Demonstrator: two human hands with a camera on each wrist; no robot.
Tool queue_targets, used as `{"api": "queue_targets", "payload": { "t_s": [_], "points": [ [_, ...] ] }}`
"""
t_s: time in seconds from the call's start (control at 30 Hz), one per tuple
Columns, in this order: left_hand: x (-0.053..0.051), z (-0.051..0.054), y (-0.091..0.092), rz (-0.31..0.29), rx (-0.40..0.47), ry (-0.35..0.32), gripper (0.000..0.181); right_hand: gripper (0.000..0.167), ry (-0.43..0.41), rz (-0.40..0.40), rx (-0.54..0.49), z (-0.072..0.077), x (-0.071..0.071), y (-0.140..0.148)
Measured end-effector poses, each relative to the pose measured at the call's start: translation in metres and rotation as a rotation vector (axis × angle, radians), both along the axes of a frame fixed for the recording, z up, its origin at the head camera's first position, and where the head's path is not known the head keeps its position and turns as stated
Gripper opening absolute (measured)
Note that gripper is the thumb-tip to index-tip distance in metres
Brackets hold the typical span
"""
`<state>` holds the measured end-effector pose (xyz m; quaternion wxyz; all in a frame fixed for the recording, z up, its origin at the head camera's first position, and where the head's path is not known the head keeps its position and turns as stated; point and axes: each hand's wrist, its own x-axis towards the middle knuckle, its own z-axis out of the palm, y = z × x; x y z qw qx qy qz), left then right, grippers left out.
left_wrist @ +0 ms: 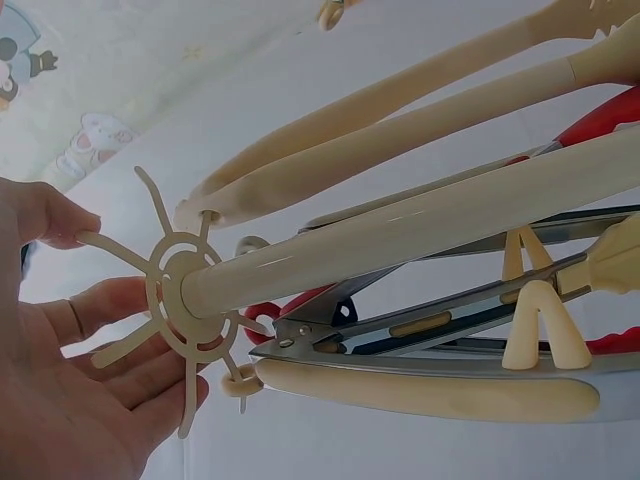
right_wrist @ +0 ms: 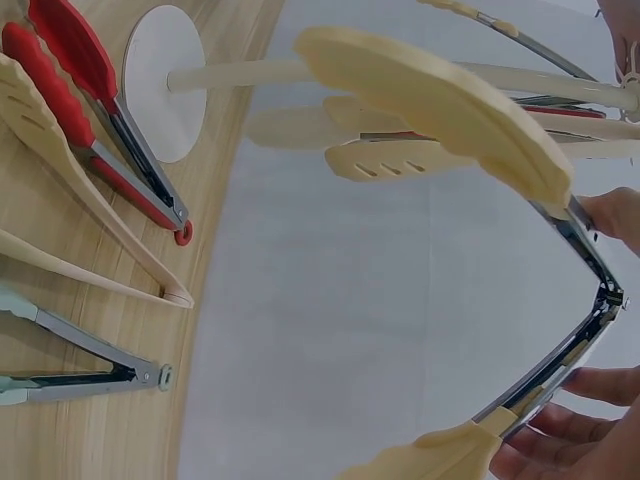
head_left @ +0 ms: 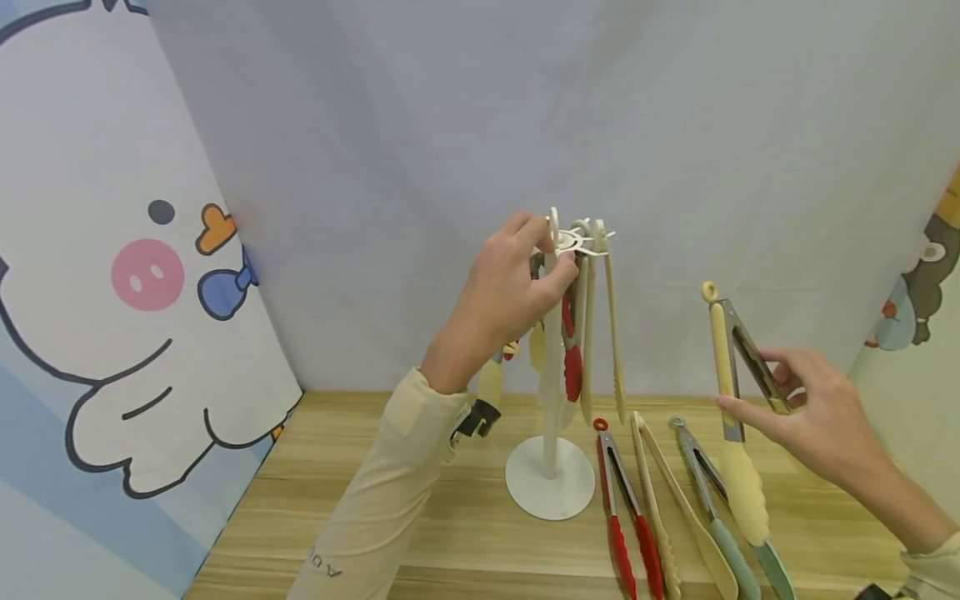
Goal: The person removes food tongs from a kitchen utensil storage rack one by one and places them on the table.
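Note:
My left hand (head_left: 498,292) holds the hooked top (head_left: 570,242) of a white stand (head_left: 551,367). In the left wrist view the fingers of that hand (left_wrist: 70,390) are curled about the hooks of the wheel (left_wrist: 168,300). Several tongs hang from it, among them red-tipped ones (head_left: 573,373) and beige ones (head_left: 615,342). To the right of the stand, my right hand (head_left: 828,408) grips yellow tongs (head_left: 745,492) by their metal arms, ring end up and arms spread. The right wrist view shows the yellow heads (right_wrist: 440,105) apart, with the hand (right_wrist: 590,435) at the arms.
The stand's round white base (head_left: 536,492) rests on the wooden table (head_left: 322,467). Right of it lie red tongs (head_left: 620,546), beige tongs (head_left: 654,508) and green tongs (head_left: 723,537). A pale curtain (head_left: 405,167) hangs behind, with a cartoon-printed panel (head_left: 82,200) on the left.

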<state>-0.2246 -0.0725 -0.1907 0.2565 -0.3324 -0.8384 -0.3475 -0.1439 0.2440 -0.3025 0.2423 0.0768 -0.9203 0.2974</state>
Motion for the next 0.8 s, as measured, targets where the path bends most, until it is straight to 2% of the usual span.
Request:
{"api": "queue_targets", "payload": {
  "t_s": [0.8],
  "points": [
    [-0.001,-0.001,0.000,0.000,0.002,0.009,0.016,0.065,-0.060,-0.059,0.012,-0.020,0.000,0.024]
  ]
}}
